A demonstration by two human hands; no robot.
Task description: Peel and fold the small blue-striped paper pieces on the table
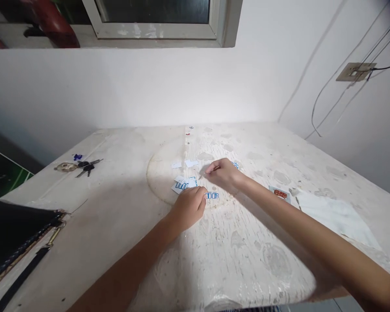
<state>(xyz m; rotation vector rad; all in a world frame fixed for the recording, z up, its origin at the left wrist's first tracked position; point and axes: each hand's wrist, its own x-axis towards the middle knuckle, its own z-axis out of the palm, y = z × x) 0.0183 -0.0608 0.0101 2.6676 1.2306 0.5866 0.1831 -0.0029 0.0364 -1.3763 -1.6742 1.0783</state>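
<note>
My left hand [191,203] is closed, its fingers curled down at the front edge of a few small white paper pieces. One piece with blue print [179,186] lies just beyond its knuckles, overlapped by others. Right beside its thumb side shows a blue-printed strip [212,195]; whether the fingers grip it is hidden. My right hand [225,171] is farther out, fingers pinched together low over the table, and what they hold is too small to make out. Behind it another blue-printed piece [235,165] peeks out. Two blank white pieces [191,163] lie to its left.
The worn white table [247,242] meets the wall at the back. Keys [87,167] lie at left, above a black bag [19,238]. A small red packet [280,194] and a white sheet [334,216] are at right. Cables hang from a wall socket [355,72].
</note>
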